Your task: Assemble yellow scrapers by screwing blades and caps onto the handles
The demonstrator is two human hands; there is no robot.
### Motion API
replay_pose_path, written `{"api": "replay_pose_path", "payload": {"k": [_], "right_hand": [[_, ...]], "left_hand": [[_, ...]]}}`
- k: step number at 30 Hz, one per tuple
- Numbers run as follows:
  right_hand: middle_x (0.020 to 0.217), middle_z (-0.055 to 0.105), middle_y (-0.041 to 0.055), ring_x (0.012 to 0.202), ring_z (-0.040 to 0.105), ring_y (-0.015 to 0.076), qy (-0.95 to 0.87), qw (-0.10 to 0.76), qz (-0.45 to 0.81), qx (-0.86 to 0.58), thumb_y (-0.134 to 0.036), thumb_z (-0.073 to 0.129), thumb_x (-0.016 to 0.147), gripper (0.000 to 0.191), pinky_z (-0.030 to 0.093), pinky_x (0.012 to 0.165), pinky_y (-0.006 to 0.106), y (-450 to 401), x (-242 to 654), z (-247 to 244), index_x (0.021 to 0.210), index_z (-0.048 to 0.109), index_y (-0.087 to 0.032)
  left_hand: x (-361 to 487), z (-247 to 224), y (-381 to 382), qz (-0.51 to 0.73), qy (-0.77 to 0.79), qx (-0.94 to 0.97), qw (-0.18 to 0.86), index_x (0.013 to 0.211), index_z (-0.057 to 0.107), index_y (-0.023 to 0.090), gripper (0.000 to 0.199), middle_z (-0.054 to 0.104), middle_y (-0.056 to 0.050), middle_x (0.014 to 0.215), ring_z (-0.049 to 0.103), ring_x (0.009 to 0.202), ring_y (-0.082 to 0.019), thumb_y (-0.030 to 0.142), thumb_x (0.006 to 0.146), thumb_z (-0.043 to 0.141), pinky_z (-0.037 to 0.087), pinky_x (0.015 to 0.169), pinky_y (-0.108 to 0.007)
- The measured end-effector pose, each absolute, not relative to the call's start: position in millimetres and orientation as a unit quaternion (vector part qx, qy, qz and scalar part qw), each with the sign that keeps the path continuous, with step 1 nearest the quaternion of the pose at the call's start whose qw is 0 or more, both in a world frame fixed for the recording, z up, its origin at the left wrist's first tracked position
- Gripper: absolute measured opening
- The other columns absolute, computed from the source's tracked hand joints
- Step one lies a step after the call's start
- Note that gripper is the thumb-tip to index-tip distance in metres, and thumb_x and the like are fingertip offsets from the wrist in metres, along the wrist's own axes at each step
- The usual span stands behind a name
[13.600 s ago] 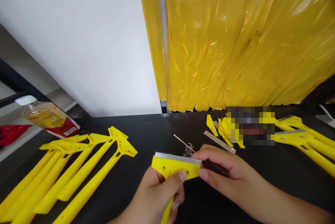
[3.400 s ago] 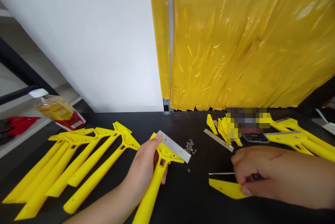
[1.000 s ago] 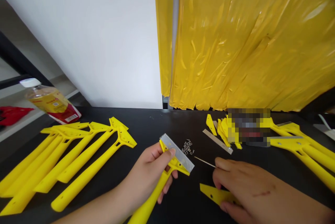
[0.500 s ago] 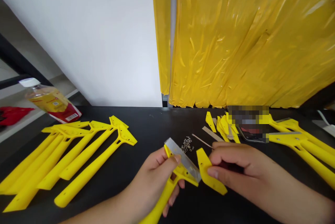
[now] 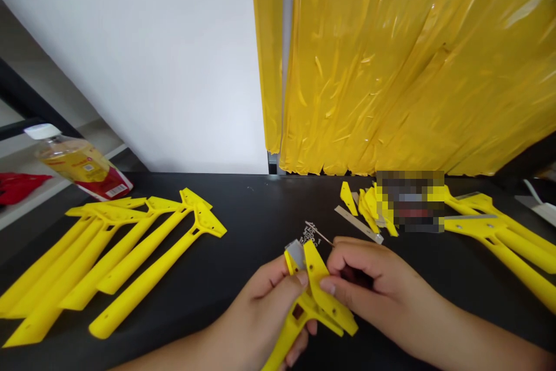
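My left hand point(image 5: 260, 307) is closed around a yellow scraper handle point(image 5: 283, 341), its thumb pressing on the wide head. A grey metal blade point(image 5: 296, 254) lies on that head, partly covered. In my right hand point(image 5: 373, 278), thumb and fingers pinch a flat yellow cover plate point(image 5: 325, 289) with small holes. The plate is tilted over the blade and head; whether it touches them I cannot tell. A thin rod point(image 5: 320, 233), perhaps a hex key, also sticks out from the right fingers. Just beyond the hands lie small screws and nuts point(image 5: 309, 237) in a loose pile.
Several yellow scraper handles point(image 5: 147, 278) lie fanned out at the left, near a bottle point(image 5: 84, 162). Cover plates point(image 5: 368, 209) and a loose blade point(image 5: 358, 224) lie at back right. Scrapers with blades point(image 5: 499, 238) are at far right. Yellow film point(image 5: 391, 70) hangs behind the black table point(image 5: 243, 203).
My right hand has moved left, bringing the cover plate over the blade and scraper head. The left hand has shifted slightly right with the handle. The loose blade is now more exposed.
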State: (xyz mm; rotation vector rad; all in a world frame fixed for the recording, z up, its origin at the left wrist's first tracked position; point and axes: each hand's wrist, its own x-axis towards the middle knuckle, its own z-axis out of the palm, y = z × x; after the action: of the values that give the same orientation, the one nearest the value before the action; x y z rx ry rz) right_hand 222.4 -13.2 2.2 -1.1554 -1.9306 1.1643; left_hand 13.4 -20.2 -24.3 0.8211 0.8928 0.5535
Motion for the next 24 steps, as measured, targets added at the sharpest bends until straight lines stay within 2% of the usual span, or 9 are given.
{"api": "replay_pose_path", "payload": {"k": [3, 5, 7, 10, 12, 15, 19, 24], "right_hand": [[0.076, 0.051, -0.0049, 0.069, 0.048, 0.0116, -0.732, 0.290, 0.434, -0.439, -0.028, 0.068, 0.097, 0.029, 0.038, 0.061, 0.024, -15.3, 221.3, 0.5, 0.075, 0.051, -0.022], [0.076, 0.051, -0.0048, 0.069, 0.047, 0.0116, -0.727, 0.287, 0.443, -0.439, -0.027, 0.070, 0.095, 0.029, 0.037, 0.060, 0.024, -16.6, 220.2, -1.3, 0.074, 0.050, -0.021], [0.074, 0.050, -0.0050, 0.067, 0.046, 0.0116, -0.715, 0.288, 0.459, -0.441, -0.027, 0.070, 0.094, 0.031, 0.036, 0.059, 0.024, -16.9, 218.5, -3.3, 0.072, 0.050, -0.021], [0.070, 0.049, -0.0049, 0.066, 0.043, 0.0123, -0.687, 0.283, 0.493, -0.452, -0.030, 0.072, 0.091, 0.032, 0.034, 0.057, 0.025, -15.7, 215.9, -5.8, 0.070, 0.050, -0.021], [0.069, 0.048, -0.0049, 0.066, 0.042, 0.0128, -0.665, 0.276, 0.520, -0.460, -0.033, 0.073, 0.089, 0.032, 0.034, 0.057, 0.026, -14.8, 214.7, -6.1, 0.069, 0.050, -0.021], [0.068, 0.047, -0.0049, 0.065, 0.041, 0.0132, -0.644, 0.269, 0.545, -0.465, -0.035, 0.072, 0.089, 0.032, 0.034, 0.057, 0.026, -14.1, 213.9, -5.7, 0.070, 0.050, -0.021], [0.067, 0.049, -0.0047, 0.066, 0.042, 0.0132, -0.643, 0.270, 0.551, -0.458, -0.036, 0.073, 0.089, 0.033, 0.034, 0.058, 0.026, -13.2, 213.3, -7.8, 0.070, 0.050, -0.021], [0.069, 0.049, -0.0048, 0.066, 0.043, 0.0124, -0.662, 0.286, 0.513, -0.464, -0.034, 0.074, 0.090, 0.033, 0.034, 0.057, 0.025, -13.2, 216.0, -6.2, 0.070, 0.052, -0.021]], "left_hand": [[11.8, -25.5, -21.9, 0.262, 0.387, 0.379, 0.798, 0.098, 0.057, 0.022, 0.045, 0.064, 0.001, 0.067, 0.048, 0.038, -0.007, 0.067, 0.093, 0.054, 0.035, 0.029, -0.013], [12.0, -24.7, -22.5, 0.264, 0.383, 0.409, 0.785, 0.098, 0.057, 0.022, 0.047, 0.062, 0.002, 0.067, 0.045, 0.038, -0.006, 0.068, 0.091, 0.060, 0.034, 0.030, -0.012], [13.2, -22.7, -22.2, 0.249, 0.379, 0.450, 0.769, 0.098, 0.056, 0.022, 0.042, 0.059, 0.005, 0.067, 0.043, 0.039, -0.004, 0.061, 0.089, 0.069, 0.034, 0.033, -0.012], [15.8, -19.1, -20.6, 0.210, 0.375, 0.493, 0.756, 0.098, 0.054, 0.024, 0.029, 0.053, 0.009, 0.062, 0.042, 0.037, -0.003, 0.041, 0.089, 0.075, 0.036, 0.035, -0.012], [17.2, -17.3, -20.4, 0.195, 0.389, 0.496, 0.752, 0.098, 0.053, 0.024, 0.022, 0.051, 0.011, 0.059, 0.042, 0.037, -0.004, 0.029, 0.089, 0.072, 0.035, 0.036, -0.012], [18.9, -16.8, -22.5, 0.198, 0.414, 0.472, 0.752, 0.096, 0.054, 0.024, 0.016, 0.055, 0.010, 0.061, 0.041, 0.038, -0.003, 0.021, 0.089, 0.068, 0.034, 0.037, -0.012], [21.0, -18.8, -25.1, 0.214, 0.429, 0.468, 0.742, 0.090, 0.053, 0.024, 0.013, 0.056, 0.009, 0.063, 0.041, 0.039, -0.003, 0.020, 0.089, 0.065, 0.032, 0.036, -0.012], [14.8, -6.1, -18.4, 0.169, 0.422, 0.539, 0.709, 0.094, 0.051, 0.025, 0.008, 0.048, 0.011, 0.059, 0.040, 0.039, -0.006, 0.022, 0.094, 0.058, 0.035, 0.038, -0.017]]}}
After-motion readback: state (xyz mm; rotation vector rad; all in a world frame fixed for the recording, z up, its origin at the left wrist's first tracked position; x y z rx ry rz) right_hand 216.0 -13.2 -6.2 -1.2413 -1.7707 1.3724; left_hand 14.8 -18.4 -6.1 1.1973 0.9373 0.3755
